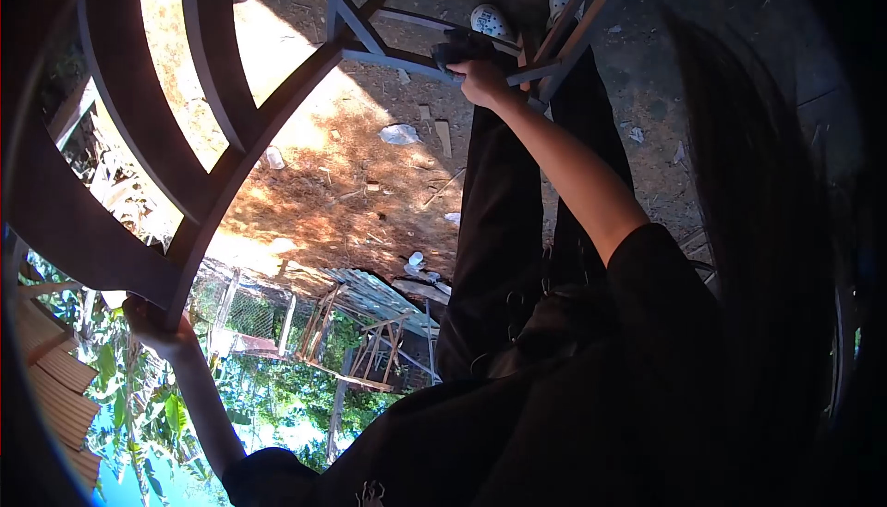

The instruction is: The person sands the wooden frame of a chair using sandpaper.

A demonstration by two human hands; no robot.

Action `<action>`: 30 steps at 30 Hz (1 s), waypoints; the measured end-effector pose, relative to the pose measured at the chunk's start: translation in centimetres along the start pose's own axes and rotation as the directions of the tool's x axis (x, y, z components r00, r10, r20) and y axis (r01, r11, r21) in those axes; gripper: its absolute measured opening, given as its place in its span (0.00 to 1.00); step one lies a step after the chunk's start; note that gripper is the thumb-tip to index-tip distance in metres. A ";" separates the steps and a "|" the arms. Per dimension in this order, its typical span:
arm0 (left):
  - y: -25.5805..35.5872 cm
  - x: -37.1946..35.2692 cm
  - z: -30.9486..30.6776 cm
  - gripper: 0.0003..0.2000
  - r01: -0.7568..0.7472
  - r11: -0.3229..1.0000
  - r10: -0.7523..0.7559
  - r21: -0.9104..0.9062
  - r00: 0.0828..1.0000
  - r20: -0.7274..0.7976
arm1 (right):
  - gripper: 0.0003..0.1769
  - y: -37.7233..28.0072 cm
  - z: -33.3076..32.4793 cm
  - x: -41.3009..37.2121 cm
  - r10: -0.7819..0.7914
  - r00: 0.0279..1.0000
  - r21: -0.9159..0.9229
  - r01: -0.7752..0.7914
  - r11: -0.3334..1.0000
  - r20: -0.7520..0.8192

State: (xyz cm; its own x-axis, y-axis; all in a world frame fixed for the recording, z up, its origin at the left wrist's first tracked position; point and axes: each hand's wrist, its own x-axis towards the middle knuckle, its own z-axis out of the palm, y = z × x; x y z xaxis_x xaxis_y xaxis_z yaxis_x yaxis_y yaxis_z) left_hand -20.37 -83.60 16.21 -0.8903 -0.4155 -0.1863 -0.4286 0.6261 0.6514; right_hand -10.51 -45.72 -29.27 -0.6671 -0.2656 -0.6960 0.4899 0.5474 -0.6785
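Note:
A dark wooden chair frame [217,188] stretches across the left and top of the head view, its curved back slats at the left and its seat frame and legs near my shoes. My left hand [159,324] is closed around the end of the chair back, by the broad top slat [83,221]. Over at the seat rail, my right hand [484,82] grips a dark, soft-looking bundle [462,48] and presses it against the wood. Shadow hides the bundle's exact kind and part of the fingers.
White clogs [490,21] stand beside the chair legs. Scraps and a crumpled white piece [399,134] litter the dirt floor [342,193]. Wooden frames [379,350], corrugated sheets [388,295] and plants [176,410] appear upside down below. Long hair [758,184] hangs at the right.

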 end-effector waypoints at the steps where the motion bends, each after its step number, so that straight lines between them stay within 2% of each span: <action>1: 0.6 0.1 0.2 0.19 -0.004 0.993 -0.007 0.115 0.995 0.095 | 0.26 0.6 -0.8 -1.3 -0.045 0.997 -0.114 0.051 0.992 0.054; 3: 1.1 0.2 0.9 0.20 -0.095 0.976 0.062 0.195 0.984 0.167 | 0.25 3.2 -3.8 -3.9 -0.146 0.977 -0.323 0.191 0.927 0.158; 4: 1.1 0.1 1.0 0.21 -0.137 0.962 0.088 0.237 0.975 0.205 | 0.20 5.1 -5.1 -4.3 -0.301 0.944 -0.496 0.328 0.804 0.136; 5: 0.7 0.4 0.3 0.23 -0.166 0.948 0.101 0.272 0.966 0.238 | 0.13 3.5 -8.5 -4.0 -0.171 0.943 -0.628 0.319 0.710 0.286; 6: 0.6 0.3 0.4 0.24 -0.140 0.967 0.091 0.212 0.969 0.228 | 0.09 2.8 -11.2 -3.4 -0.099 0.944 -0.782 0.318 0.535 0.315; 7: 0.8 0.3 0.7 0.24 -0.114 0.982 0.078 0.151 0.972 0.223 | 0.09 3.1 -13.7 -2.9 -0.117 0.973 -0.821 0.229 0.524 0.197; 8: 1.1 0.4 1.0 0.24 -0.088 0.992 0.067 0.088 0.973 0.221 | 0.09 3.0 -16.4 -2.3 -0.060 0.993 -0.873 0.119 0.472 0.103; 10: 1.4 0.3 1.5 0.24 -0.129 0.985 0.096 0.115 0.963 0.253 | 0.12 7.1 -21.5 -0.4 -0.314 0.948 -0.834 0.210 0.510 0.047; 11: 1.1 0.4 1.2 0.23 -0.122 0.987 0.094 0.101 0.966 0.241 | 0.14 10.1 -23.1 1.0 -0.341 0.940 -0.761 0.243 0.602 0.030; 13: 0.4 1.0 0.2 0.22 -0.068 0.995 0.053 0.078 0.982 0.179 | 0.27 15.4 -23.7 2.6 -0.379 0.925 -0.573 0.307 0.760 -0.007; 14: -0.1 1.5 -0.4 0.22 -0.020 0.998 0.011 0.065 0.991 0.130 | 0.23 15.5 -21.7 1.5 -0.393 0.906 -0.213 0.357 0.910 -0.158; 15: -0.6 1.6 -0.8 0.21 0.031 0.998 -0.035 0.052 0.996 0.082 | 0.20 15.5 -18.8 0.2 -0.338 0.891 0.177 0.401 0.899 -0.302; 17: -0.1 1.6 -0.3 0.20 0.078 0.997 -0.077 -0.004 0.995 0.056 | 0.21 11.1 -15.2 -4.1 -0.325 0.891 -0.089 0.314 0.945 -0.318; 18: 0.1 1.6 -0.2 0.20 0.098 0.995 -0.097 -0.030 0.994 0.040 | 0.24 8.6 -13.6 -6.8 -0.339 0.923 -0.681 0.130 0.721 -0.183; 20: -0.6 1.7 -1.2 0.21 -0.003 1.000 0.001 0.020 0.992 0.124 | 0.23 8.8 -7.4 -8.7 -0.340 0.912 -0.520 0.182 0.835 -0.227; 22: -1.5 2.2 -2.5 0.21 -0.073 0.997 0.065 0.035 0.979 0.194 | 0.24 6.9 -5.8 -9.1 -0.268 0.948 -0.287 0.212 0.934 -0.170; 25: 0.3 1.2 -0.1 0.22 0.015 0.999 -0.020 0.035 0.989 0.149 | 0.26 6.1 -5.6 -9.6 -0.243 0.964 -0.088 0.253 0.964 0.108; 26: 0.3 1.2 0.1 0.22 -0.019 0.999 0.013 0.037 0.985 0.172 | 0.27 6.0 -5.6 -10.4 -0.225 0.952 -0.148 0.258 0.955 0.206; 28: -0.4 1.3 -0.5 0.22 -0.091 0.995 0.082 0.033 0.973 0.216 | 0.26 8.1 -5.9 -11.8 -0.308 0.898 -0.379 0.415 0.827 0.313; 30: -1.3 1.5 -1.0 0.23 -0.236 0.944 0.184 0.232 0.957 0.225 | 0.25 10.5 -8.9 -11.1 -0.443 0.846 -0.528 0.531 0.663 0.295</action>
State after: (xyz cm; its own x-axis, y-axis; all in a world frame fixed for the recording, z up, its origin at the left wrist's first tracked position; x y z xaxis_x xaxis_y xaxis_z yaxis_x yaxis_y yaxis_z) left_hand -21.01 -85.71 15.86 -0.9654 -0.1341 -0.2235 -0.2299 0.8422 0.4876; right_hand -2.93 -29.92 -26.57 -0.6160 -0.7018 -0.3577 -0.3260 0.6406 -0.6953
